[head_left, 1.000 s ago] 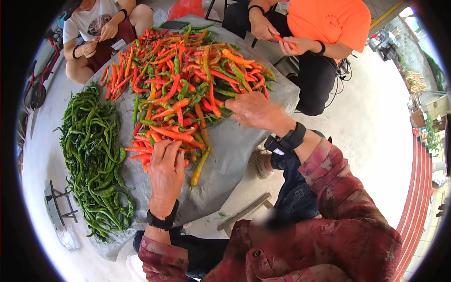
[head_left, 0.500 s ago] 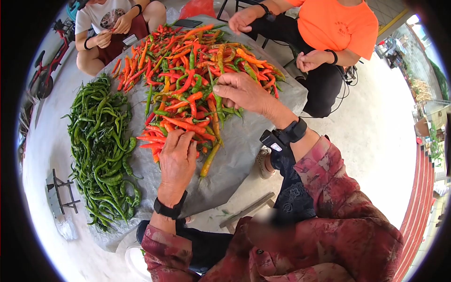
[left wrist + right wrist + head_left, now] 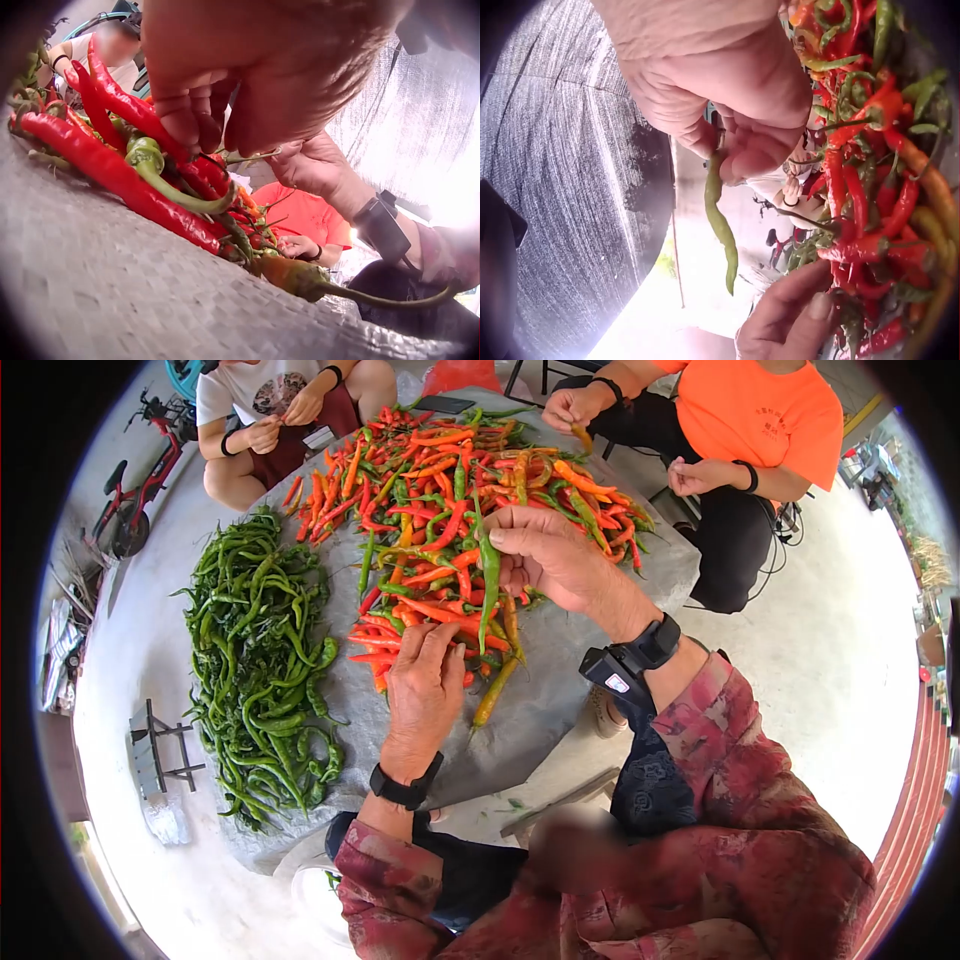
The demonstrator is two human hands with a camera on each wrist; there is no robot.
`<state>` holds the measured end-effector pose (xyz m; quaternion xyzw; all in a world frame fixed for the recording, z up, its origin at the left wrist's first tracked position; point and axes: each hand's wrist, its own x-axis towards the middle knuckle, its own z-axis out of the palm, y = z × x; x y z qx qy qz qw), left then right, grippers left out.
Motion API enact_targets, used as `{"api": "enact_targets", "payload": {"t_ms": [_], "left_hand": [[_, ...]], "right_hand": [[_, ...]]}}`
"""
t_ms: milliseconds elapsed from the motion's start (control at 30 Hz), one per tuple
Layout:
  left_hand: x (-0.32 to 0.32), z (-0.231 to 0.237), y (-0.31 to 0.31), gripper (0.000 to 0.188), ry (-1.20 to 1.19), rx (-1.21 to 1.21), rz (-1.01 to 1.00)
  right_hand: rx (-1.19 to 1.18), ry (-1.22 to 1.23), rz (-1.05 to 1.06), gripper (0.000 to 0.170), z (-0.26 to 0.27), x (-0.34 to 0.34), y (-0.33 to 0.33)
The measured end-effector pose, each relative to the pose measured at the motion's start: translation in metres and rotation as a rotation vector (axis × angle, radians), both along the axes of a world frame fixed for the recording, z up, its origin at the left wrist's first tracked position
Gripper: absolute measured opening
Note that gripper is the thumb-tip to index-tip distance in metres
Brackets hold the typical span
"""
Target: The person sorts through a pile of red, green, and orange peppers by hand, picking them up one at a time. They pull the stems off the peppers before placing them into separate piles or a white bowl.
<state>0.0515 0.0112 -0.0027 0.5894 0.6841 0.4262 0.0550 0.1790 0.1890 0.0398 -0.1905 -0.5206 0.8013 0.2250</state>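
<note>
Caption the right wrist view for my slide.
Right hand pinches a green chili pepper near a heap of mostly red chilies.

The person's right hand (image 3: pixel 555 560) is farther forward than the left, thumb and forefinger pinching, the other fingers curled beneath. The left hand (image 3: pixel 425 685) is nearer the body, back upward, fingers bent downward, thumb beside them; whether it grips is unclear. Both forearms reach forward, the right one (image 3: pixel 675 675) angling inward, wrists bare of sleeve.
</note>
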Motion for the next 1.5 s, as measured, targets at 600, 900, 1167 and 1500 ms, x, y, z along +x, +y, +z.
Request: {"api": "enact_targets", "payload": {"t_ms": [600, 900, 1167, 1500], "left_hand": [[-0.014, -0.006, 0.002, 0.017, -1.091, 0.134, -0.068], [-0.024, -0.005, 0.003, 0.024, -1.099, 0.159, 0.106], [-0.018, -0.012, 0.005, 0.025, -0.803, 0.148, 0.082], [-0.016, -0.001, -0.008, 0.019, -0.591, 0.084, 0.096]], "right_hand": [[0.433, -0.176, 0.184, 0.013, -0.01, 0.0, -0.02], [1.019, -0.322, -0.055, 0.012, -0.013, 0.007, -0.016], [1.234, -0.229, -0.368, 0.018, -0.018, 0.003, 0.005], [1.447, -0.398, -0.273, 0.025, -0.039, -0.025, 0.024]]}}
